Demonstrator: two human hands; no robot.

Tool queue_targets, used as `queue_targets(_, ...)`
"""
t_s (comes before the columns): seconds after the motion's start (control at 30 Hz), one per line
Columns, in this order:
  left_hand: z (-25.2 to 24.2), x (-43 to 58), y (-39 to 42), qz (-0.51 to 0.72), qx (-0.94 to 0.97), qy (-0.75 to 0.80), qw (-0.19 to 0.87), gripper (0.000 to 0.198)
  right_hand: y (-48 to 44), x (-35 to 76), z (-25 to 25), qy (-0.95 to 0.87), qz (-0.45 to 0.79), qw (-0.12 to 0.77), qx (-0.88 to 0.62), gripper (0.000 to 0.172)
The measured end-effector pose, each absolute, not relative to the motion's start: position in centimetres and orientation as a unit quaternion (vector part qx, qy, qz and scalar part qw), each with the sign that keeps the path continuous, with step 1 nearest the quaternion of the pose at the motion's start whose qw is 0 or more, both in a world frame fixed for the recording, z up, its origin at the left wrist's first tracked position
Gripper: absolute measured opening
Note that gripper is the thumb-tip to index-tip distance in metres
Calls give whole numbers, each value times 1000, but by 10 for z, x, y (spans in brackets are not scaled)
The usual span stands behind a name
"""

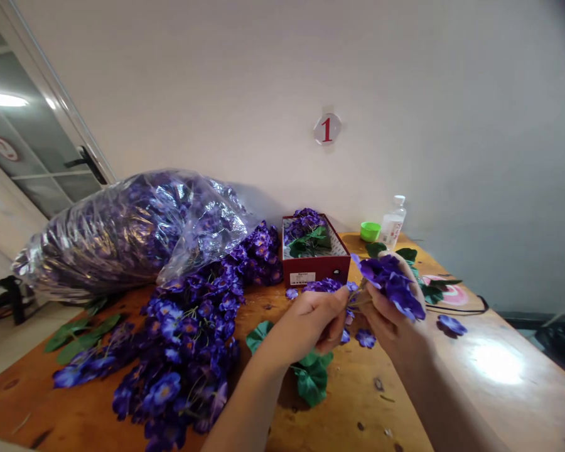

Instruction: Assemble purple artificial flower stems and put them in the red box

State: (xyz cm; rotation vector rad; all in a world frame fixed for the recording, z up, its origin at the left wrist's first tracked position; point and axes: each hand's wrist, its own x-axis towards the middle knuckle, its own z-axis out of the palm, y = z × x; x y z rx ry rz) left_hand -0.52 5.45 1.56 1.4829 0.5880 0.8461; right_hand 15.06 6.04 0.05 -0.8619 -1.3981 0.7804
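Note:
My right hand (387,323) is closed around a cluster of purple artificial flowers (390,280), its petals spreading over the fingers. Close on its left, my left hand (306,320) is closed in a pinch by the thin stems (356,301); the fingertips are partly hidden, so its exact grip does not show clearly. More purple blooms (324,285) show just behind the left hand. Green artificial leaves (312,380) lie on the wooden table (343,414) beneath my hands. A loose purple flower head (366,339) rests between the two wrists.
A large heap of purple flowers (183,333) spills from a clear plastic bag (132,232) on the left. Behind my hands stands a red box (316,267) with flowers and leaves inside. A green cup (370,231) and plastic bottle (393,223) stand near the wall.

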Motion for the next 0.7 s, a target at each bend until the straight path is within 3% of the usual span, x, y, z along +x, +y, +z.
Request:
queue_targets(0.07, 17, -5, 54, 361, 657, 262, 608, 55, 54, 148, 8, -515, 435, 661, -328, 42)
queue_targets(0.17, 19, -5, 53, 335, 697, 316, 549, 58, 50, 144, 19, -461, 497, 661, -320, 29)
queue_targets(0.3, 18, -7, 56, 271, 770, 517, 257, 63, 53, 152, 23, -453, 463, 681, -342, 20)
queue_targets(0.37, 13, -7, 63, 158, 774, 599, 126, 50, 56, 160, 23, -437, 440, 704, -345, 20)
queue_targets(0.5, -4, -1, 82, -58, 752, 646, 117, 23, 62, 172, 24, -409, 429, 733, -333, 22)
queue_targets(0.6, -9, 3, 90, -60, 750, 648, 121, 8, 64, 174, 25, -403, 418, 737, -345, 27)
queue_targets(0.7, -3, -5, 88, -34, 763, 637, 105, 10, 63, 175, 25, -419, 385, 731, -377, 33)
